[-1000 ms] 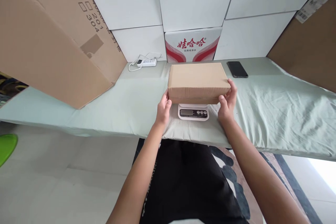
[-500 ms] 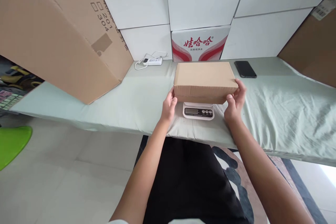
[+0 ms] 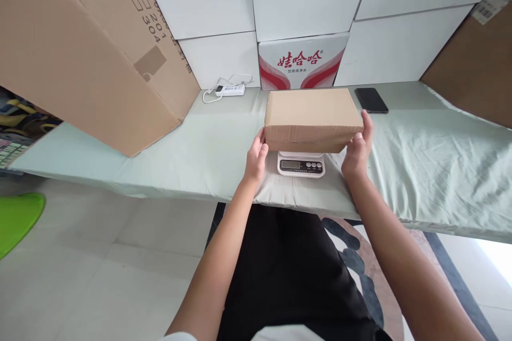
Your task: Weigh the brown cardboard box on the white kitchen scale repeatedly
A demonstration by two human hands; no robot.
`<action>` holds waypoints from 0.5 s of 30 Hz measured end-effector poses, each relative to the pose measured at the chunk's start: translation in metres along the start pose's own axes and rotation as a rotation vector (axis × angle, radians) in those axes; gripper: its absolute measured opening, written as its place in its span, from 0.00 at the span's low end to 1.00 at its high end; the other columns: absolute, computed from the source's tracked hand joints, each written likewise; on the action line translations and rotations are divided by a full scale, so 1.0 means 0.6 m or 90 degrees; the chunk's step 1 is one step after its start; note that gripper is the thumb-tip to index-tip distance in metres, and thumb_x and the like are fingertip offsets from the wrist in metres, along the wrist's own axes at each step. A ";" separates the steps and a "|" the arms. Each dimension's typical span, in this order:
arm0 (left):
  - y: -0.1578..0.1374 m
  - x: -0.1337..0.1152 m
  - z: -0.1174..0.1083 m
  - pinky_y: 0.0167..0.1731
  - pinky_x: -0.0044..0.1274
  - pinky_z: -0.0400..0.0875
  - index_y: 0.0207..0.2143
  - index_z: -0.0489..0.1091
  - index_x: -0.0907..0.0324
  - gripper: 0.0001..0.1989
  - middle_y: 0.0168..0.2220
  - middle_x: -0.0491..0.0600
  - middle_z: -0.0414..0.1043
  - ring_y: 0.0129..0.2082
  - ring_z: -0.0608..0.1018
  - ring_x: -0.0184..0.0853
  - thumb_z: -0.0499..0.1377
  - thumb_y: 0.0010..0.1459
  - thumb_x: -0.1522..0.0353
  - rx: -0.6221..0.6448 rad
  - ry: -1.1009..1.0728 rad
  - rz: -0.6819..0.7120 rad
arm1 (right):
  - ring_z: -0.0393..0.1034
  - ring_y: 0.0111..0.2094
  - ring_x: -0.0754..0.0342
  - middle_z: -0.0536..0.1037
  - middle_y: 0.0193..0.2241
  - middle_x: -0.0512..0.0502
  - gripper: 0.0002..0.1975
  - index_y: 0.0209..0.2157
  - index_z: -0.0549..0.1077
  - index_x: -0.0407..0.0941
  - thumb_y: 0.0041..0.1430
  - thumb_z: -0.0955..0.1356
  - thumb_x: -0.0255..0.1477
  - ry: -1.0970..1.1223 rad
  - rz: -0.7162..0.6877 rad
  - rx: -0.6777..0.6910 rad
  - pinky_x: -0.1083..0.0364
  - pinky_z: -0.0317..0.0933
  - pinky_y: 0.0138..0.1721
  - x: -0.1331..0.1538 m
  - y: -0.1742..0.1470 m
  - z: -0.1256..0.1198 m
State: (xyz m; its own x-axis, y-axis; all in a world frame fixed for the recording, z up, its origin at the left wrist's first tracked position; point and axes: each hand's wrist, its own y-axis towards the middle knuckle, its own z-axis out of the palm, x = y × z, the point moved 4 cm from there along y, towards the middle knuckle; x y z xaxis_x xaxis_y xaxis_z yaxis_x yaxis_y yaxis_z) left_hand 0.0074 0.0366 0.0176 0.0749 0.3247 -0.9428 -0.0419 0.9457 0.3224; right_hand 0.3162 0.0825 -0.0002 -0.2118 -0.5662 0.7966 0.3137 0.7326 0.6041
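A closed brown cardboard box (image 3: pixel 314 109) sits over a white kitchen scale (image 3: pixel 301 165), hiding its platform. The scale's small display and buttons show in front of the box; I cannot tell whether the box rests fully on it. My left hand (image 3: pixel 256 157) holds the box's left side near the front corner, with its fingers partly hidden behind the edge. On the opposite side, my right hand (image 3: pixel 358 146) grips the front right corner, thumb toward the front and fingers along the side.
A black phone (image 3: pixel 372 100) lies behind my right hand. A white power strip with a cable (image 3: pixel 231 90) is at the back left. White boxes (image 3: pixel 219 61) and a red-and-white printed carton (image 3: pixel 303 62) line the back. A large cardboard carton (image 3: pixel 96 53) stands left on the green cloth (image 3: pixel 208 154).
The fingers of my right hand have straightened and shifted slightly at the box's corner. My left hand stays at its side. The whole view has shifted a little.
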 end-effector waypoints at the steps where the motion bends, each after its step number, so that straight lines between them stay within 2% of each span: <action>1: 0.000 0.000 0.000 0.82 0.41 0.61 0.76 0.65 0.48 0.41 0.81 0.52 0.63 0.84 0.62 0.50 0.56 0.69 0.38 0.003 0.002 0.002 | 0.68 0.73 0.32 0.72 0.70 0.44 0.39 0.72 0.68 0.63 0.65 0.64 0.61 0.008 -0.002 0.005 0.25 0.63 0.73 0.007 -0.002 0.002; 3: -0.001 0.001 0.000 0.82 0.41 0.61 0.76 0.64 0.48 0.41 0.81 0.53 0.64 0.84 0.62 0.50 0.55 0.70 0.38 0.009 0.009 0.005 | 0.67 0.75 0.31 0.72 0.72 0.45 0.38 0.71 0.70 0.60 0.65 0.65 0.61 0.021 0.000 0.012 0.25 0.59 0.76 0.021 -0.005 0.006; 6: 0.000 0.000 0.000 0.83 0.41 0.59 0.76 0.65 0.50 0.41 0.80 0.54 0.65 0.84 0.62 0.50 0.55 0.70 0.39 0.013 0.012 0.007 | 0.62 0.78 0.31 0.70 0.74 0.42 0.43 0.73 0.67 0.57 0.65 0.65 0.63 -0.011 -0.018 0.020 0.27 0.55 0.79 0.044 -0.006 0.011; 10: -0.001 -0.001 -0.001 0.83 0.40 0.58 0.75 0.66 0.52 0.43 0.80 0.55 0.65 0.83 0.64 0.51 0.57 0.69 0.38 -0.001 0.000 -0.004 | 0.55 0.81 0.32 0.67 0.76 0.41 0.47 0.75 0.64 0.55 0.63 0.66 0.65 -0.049 -0.035 0.031 0.28 0.43 0.84 0.059 -0.004 0.014; 15: 0.000 0.002 -0.005 0.83 0.39 0.58 0.75 0.66 0.51 0.43 0.81 0.53 0.64 0.83 0.64 0.50 0.57 0.68 0.37 0.004 0.020 -0.027 | 0.59 0.79 0.31 0.66 0.75 0.40 0.46 0.73 0.63 0.55 0.63 0.65 0.66 -0.061 -0.050 0.045 0.26 0.45 0.83 0.049 0.001 0.012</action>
State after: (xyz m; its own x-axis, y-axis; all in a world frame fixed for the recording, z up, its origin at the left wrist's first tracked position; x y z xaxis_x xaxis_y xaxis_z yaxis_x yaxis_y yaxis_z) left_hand 0.0047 0.0371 0.0163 0.0457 0.2842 -0.9577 -0.0329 0.9586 0.2829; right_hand 0.3033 0.0690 0.0239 -0.3221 -0.5866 0.7431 0.2272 0.7141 0.6622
